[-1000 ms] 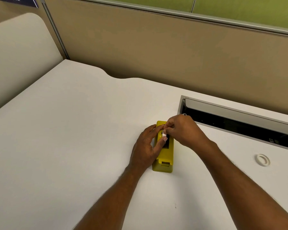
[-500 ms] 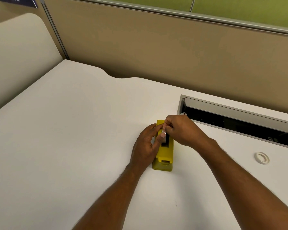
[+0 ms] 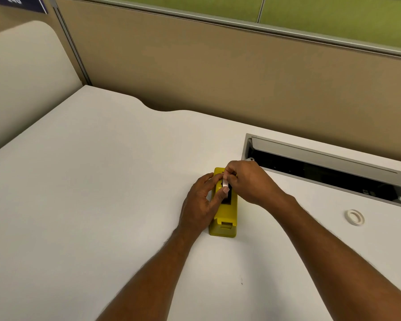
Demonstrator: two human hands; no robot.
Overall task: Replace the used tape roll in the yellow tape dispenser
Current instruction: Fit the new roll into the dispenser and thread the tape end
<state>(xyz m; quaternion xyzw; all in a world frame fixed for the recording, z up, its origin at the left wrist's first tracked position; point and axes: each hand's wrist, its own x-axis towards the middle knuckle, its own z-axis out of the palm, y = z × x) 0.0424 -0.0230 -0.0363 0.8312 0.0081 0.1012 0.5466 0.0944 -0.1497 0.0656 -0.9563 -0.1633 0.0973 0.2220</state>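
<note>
The yellow tape dispenser (image 3: 226,217) stands on the white desk (image 3: 90,205), its cutter end toward me. A whitish tape roll (image 3: 225,183) sits edge-up over the dispenser's dark slot. My right hand (image 3: 248,181) pinches the roll's top from the right. My left hand (image 3: 202,202) rests against the dispenser's left side, thumb touching the roll. Most of the roll is hidden by my fingers. A second small white tape ring (image 3: 354,217) lies flat on the desk far to the right.
An open cable tray (image 3: 322,172) with a raised grey flap is recessed in the desk behind the dispenser. A beige partition wall (image 3: 218,72) runs along the desk's back edge.
Both hands stay on the dispenser and roll; my right fingers have shifted slightly along the top of the roll. The dispenser has not moved.
</note>
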